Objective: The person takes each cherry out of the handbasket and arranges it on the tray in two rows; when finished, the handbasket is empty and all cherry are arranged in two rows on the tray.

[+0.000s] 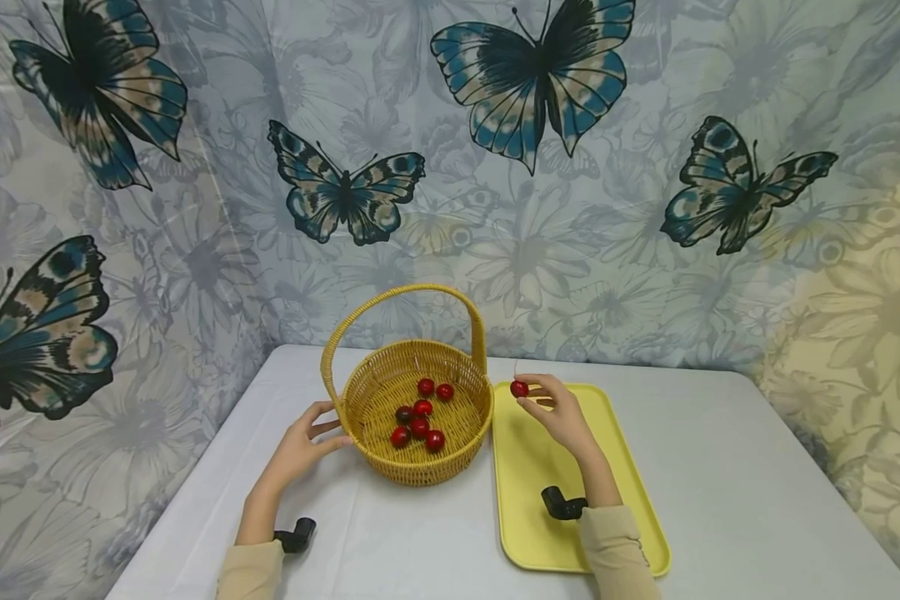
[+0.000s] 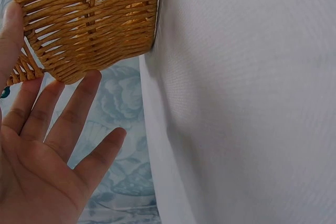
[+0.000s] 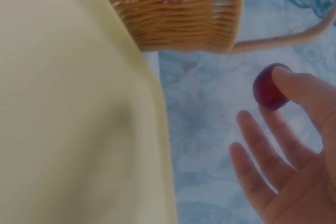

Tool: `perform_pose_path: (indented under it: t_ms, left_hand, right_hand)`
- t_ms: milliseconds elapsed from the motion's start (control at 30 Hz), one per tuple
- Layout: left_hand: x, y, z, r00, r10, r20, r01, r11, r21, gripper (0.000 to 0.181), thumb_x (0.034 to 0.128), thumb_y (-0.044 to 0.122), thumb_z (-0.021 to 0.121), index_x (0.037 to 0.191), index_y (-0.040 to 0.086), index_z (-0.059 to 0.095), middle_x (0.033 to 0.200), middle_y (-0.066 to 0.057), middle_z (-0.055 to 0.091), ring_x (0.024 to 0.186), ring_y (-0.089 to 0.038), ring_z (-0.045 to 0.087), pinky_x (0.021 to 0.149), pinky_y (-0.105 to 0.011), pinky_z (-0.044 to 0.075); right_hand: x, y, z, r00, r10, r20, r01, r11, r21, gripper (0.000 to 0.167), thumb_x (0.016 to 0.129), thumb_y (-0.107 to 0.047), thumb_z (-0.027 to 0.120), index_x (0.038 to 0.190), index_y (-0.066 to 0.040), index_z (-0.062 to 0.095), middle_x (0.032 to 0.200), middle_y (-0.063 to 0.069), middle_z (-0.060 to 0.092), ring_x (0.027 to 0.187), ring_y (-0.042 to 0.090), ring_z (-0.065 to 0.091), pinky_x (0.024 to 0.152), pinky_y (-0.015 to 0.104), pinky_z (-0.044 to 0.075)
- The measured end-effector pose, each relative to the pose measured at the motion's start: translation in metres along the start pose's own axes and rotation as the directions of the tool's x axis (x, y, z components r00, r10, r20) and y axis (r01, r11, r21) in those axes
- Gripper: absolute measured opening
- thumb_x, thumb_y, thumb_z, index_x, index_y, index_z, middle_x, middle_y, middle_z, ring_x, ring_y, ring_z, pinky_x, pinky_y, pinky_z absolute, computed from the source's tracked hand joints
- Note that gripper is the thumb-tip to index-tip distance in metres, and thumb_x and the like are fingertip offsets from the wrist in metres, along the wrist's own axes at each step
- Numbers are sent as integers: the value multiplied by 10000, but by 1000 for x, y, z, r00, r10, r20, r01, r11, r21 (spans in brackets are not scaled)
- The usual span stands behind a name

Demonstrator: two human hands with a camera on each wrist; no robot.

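Note:
A woven wicker basket (image 1: 420,471) with a tall arched handle stands on the table, holding several dark red cherries (image 1: 422,408). My left hand (image 1: 303,446) rests against its left side. In the left wrist view, that hand's fingers (image 2: 73,119) are spread and nearly straight, with tips at the wicker wall. Over the far end of a yellow tray (image 1: 547,533), my right hand (image 1: 562,415) pinches one cherry (image 1: 519,389) between thumb and fingertips, its thin stem pointing up. The right wrist view shows this cherry (image 3: 270,86) above the tray, apart from the basket, with the other fingers extended.
The tray lies just right of the basket, on a white-covered table (image 1: 720,483). Behind the table hangs a floral cloth (image 1: 570,275) with large butterflies. The basket's handle (image 1: 420,288) arches above its opening. Black wrist cameras (image 1: 296,536) sit on both forearms.

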State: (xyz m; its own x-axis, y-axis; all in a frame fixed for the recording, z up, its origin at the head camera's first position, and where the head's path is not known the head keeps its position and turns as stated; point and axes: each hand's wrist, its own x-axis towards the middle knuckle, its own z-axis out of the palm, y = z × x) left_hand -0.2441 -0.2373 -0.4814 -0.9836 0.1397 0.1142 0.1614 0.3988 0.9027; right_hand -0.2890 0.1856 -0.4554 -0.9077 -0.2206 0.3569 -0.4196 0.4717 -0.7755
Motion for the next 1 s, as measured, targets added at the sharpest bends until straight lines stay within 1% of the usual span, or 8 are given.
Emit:
perform_pose_path:
  t_ms: [167,233,400,433,533,800,900,1000]
  left_hand:
    - [0,1,0,1000,-7,1,7,1000,5,714,738,373,761,1337,174,428,1433,-97,366,1216,-337,499,991,-595,352]
    - [0,2,0,1000,-10,4,9,1000,7,713,738,379,760,1334,177,428,1435,-100,362,1218,-336,498,990,-592,355]
    - [0,3,-1,1000,-11,10,11,1000,5,709,740,382,759,1330,172,427,1438,-110,354,1221,-338,494,994,-596,348]
    - [0,4,-1,1000,-10,10,10,1000,3,709,740,380,759,1330,170,427,1437,-111,355,1221,-340,494,994,-598,346]
    - [-1,4,-1,1000,-13,12,13,1000,3,706,743,375,758,1331,170,426,1436,-107,357,1221,-339,494,994,-598,346]
    - [-1,5,-1,1000,-26,11,26,1000,12,707,741,378,759,1329,167,428,1429,-100,371,1223,-335,494,1003,-602,333]
    - [-1,4,-1,1000,-10,18,10,1000,28,707,754,377,749,1337,157,415,1426,-117,373,1218,-337,497,1003,-610,324]
    - [-1,3,-1,1000,-17,10,16,1000,23,705,746,386,754,1332,171,425,1416,-102,392,1214,-322,505,1013,-612,309]
  right_hand:
    - [0,13,2,999,27,19,-27,1000,-7,365,871,-158,656,1229,-134,588,1163,125,551,1013,332,595,846,494,501]
    - [-2,11,2,999,34,37,-34,999,-6,362,872,-123,651,1227,-95,588,1156,160,548,1022,365,579,848,518,490]
    - [-4,20,7,996,26,85,-23,999,-36,345,872,-117,649,1210,-69,600,1133,179,554,1023,376,572,821,500,500]
    - [-3,27,8,995,26,93,-22,999,-41,343,870,-128,653,1207,-85,605,1132,165,557,1024,363,575,817,486,505]
    - [-3,29,10,995,26,100,-22,999,-35,333,858,-108,665,1187,-90,621,1102,148,569,1007,356,584,809,473,514]
    - [-4,34,16,993,18,116,-13,999,-40,320,825,-16,675,1143,-18,639,1055,172,580,953,365,599,832,483,512]
    - [-5,35,17,991,28,130,-21,998,-51,320,820,-14,678,1138,-23,646,1051,171,580,938,357,605,832,490,508]
    - [-5,37,19,989,35,147,-25,997,-68,320,831,-31,671,1149,-31,642,1053,163,581,944,348,602,843,492,499]
